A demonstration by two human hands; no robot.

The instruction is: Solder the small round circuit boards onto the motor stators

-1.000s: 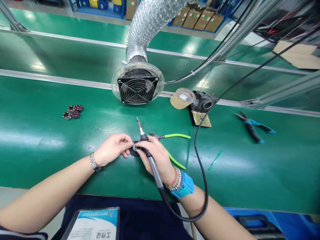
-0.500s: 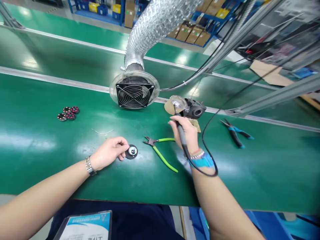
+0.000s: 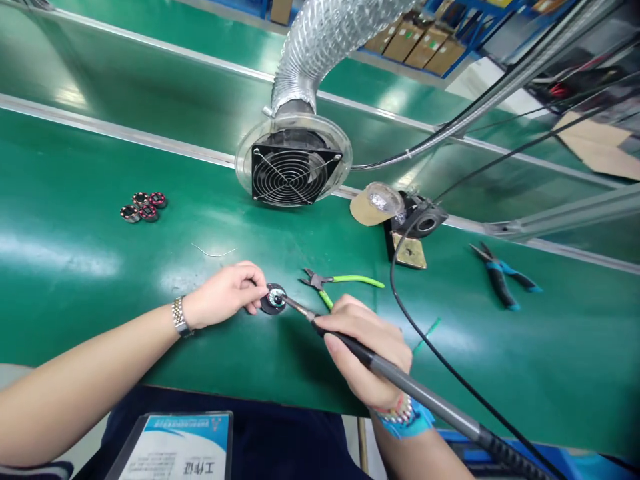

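Observation:
My right hand (image 3: 367, 347) is closed round a soldering iron (image 3: 420, 387), whose tip reaches the small round part (image 3: 273, 299) on the bench. That part is a dark disc with a pale centre. At its left edge, the fingers of my left hand (image 3: 233, 293) are pinched together; whether they grip the disc or something fine at its rim, I cannot tell fully, but they touch it. Just behind the iron lie green-handled cutters (image 3: 320, 280), partly hidden by my right hand. A thin piece of wire (image 3: 215, 252) rests beyond my left hand.
Several small coils (image 3: 145, 207) sit at the left. A fume extractor fan (image 3: 295, 173) on a silver duct hangs ahead. Right of it are a clear-topped cup (image 3: 375, 203) and an iron stand with a sponge (image 3: 410, 250). Blue-black pliers (image 3: 500, 273) lie at the right; the iron's cord (image 3: 425, 337) crosses the bench.
My right hand has brought the soldering iron from beside the stand and cup down to the round part. My left hand has stayed at the part. The camera view has shifted a little.

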